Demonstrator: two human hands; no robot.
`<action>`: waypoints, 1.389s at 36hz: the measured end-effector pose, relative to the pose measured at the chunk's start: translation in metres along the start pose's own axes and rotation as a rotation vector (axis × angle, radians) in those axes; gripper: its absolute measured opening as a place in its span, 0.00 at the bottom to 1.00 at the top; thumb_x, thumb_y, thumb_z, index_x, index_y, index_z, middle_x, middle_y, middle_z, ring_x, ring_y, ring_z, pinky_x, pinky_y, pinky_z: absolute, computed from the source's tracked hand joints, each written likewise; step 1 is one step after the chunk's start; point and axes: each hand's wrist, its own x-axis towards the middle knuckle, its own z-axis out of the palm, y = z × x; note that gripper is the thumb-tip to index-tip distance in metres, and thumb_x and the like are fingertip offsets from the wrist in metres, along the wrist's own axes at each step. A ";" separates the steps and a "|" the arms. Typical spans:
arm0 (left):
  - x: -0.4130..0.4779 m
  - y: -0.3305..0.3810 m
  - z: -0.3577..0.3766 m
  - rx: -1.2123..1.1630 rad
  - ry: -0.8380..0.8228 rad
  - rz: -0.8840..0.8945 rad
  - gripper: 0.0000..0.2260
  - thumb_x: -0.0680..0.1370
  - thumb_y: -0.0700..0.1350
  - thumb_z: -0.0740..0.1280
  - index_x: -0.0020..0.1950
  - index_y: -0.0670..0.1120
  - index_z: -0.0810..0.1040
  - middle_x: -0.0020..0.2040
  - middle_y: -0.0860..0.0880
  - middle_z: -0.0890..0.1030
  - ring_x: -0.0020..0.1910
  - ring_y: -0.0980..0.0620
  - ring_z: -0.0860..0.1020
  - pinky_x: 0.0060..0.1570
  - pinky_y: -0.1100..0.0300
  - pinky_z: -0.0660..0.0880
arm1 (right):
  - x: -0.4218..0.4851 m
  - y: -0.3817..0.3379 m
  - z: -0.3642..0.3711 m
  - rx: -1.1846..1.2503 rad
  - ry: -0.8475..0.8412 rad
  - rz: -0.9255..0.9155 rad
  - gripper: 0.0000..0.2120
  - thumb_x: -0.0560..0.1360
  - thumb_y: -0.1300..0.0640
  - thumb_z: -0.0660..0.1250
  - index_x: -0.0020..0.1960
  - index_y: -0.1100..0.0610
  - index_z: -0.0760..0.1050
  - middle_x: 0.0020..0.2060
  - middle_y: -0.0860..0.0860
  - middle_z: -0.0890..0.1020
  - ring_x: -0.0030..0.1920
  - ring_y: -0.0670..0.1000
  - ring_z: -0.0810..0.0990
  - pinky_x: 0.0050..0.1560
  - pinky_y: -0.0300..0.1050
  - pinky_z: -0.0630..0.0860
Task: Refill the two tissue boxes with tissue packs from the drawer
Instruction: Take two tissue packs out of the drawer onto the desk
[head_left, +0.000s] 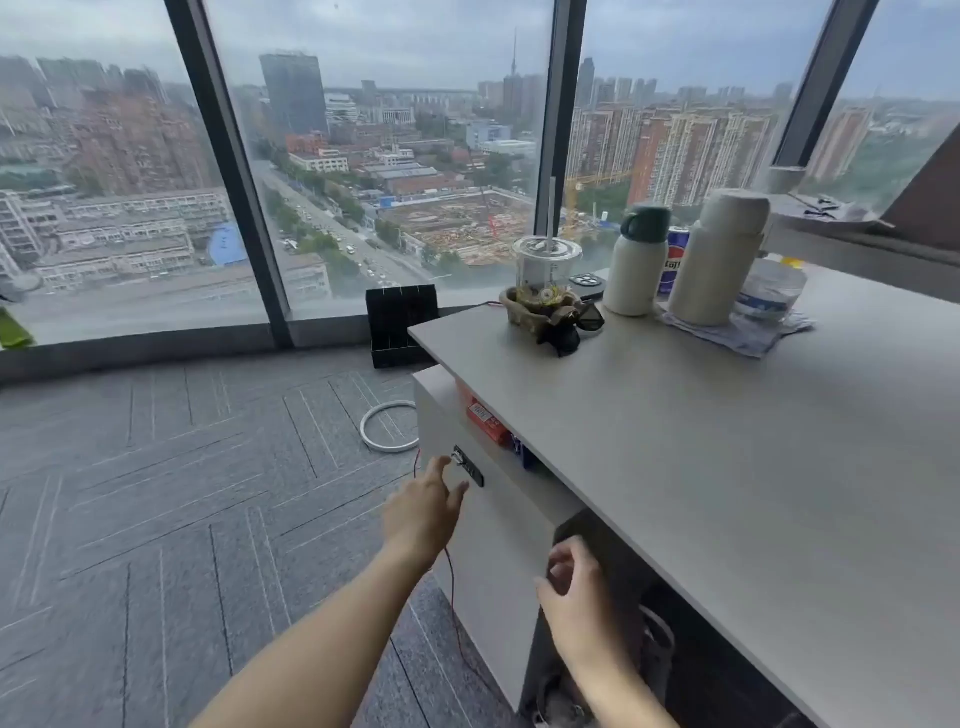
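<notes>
A white drawer cabinet (493, 519) stands under the grey desk (727, 441), with a dark lock plate (469, 466) on its front. My left hand (423, 512) is stretched out, fingers apart, just below and left of the lock plate, holding nothing. My right hand (579, 582) hovers at the cabinet's near corner with fingers curled loosely and nothing in them. An orange-red box (485, 418) lies on the cabinet top under the desk. No tissue box or tissue pack is visible.
On the desk stand a plastic cup with a straw (546, 265), two white flasks (636, 260) (717, 260), a soda can (675, 257), sunglasses (571, 322) and a cloth. A black rack (401, 325) and white ring (389, 427) lie on the carpet. A thin red wire (452, 587) hangs by the cabinet.
</notes>
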 end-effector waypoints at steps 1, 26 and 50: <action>0.006 -0.001 0.003 -0.028 0.011 0.001 0.21 0.78 0.61 0.57 0.69 0.55 0.63 0.51 0.50 0.83 0.49 0.44 0.81 0.47 0.48 0.78 | 0.004 0.003 0.002 0.028 0.013 0.004 0.10 0.70 0.49 0.71 0.47 0.46 0.72 0.44 0.41 0.82 0.47 0.47 0.82 0.46 0.42 0.76; 0.046 -0.006 0.023 -0.150 -0.021 -0.058 0.09 0.79 0.56 0.58 0.54 0.54 0.71 0.50 0.47 0.83 0.49 0.42 0.80 0.51 0.44 0.75 | 0.018 0.015 0.038 0.182 0.326 0.125 0.09 0.69 0.43 0.72 0.41 0.46 0.76 0.36 0.46 0.85 0.40 0.53 0.83 0.45 0.50 0.77; -0.012 -0.090 -0.029 -0.219 -0.023 -0.230 0.06 0.79 0.55 0.59 0.53 0.58 0.72 0.48 0.49 0.84 0.45 0.44 0.80 0.45 0.47 0.79 | -0.053 -0.012 0.067 0.339 0.062 -0.133 0.07 0.67 0.44 0.75 0.40 0.43 0.77 0.36 0.36 0.83 0.37 0.42 0.79 0.42 0.47 0.77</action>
